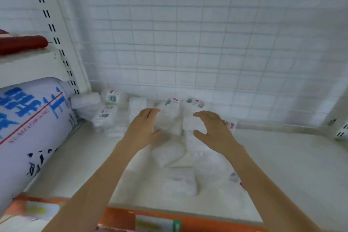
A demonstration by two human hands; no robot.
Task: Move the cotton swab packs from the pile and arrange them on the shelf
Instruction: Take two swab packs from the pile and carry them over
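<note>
Your left hand (146,127) grips a cotton swab pack (169,118) near the shelf's wire-grid back (207,43); your right hand (212,128) hovers beside it, fingers loosely spread.

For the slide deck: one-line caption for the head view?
Both hands reach among cotton swab packs on a white shelf.

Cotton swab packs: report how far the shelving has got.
Done: several packs sit along the wire back of the shelf. In hand: left hand and right hand are at two upright packs. Left: loose packs lie nearer the front.
</note>
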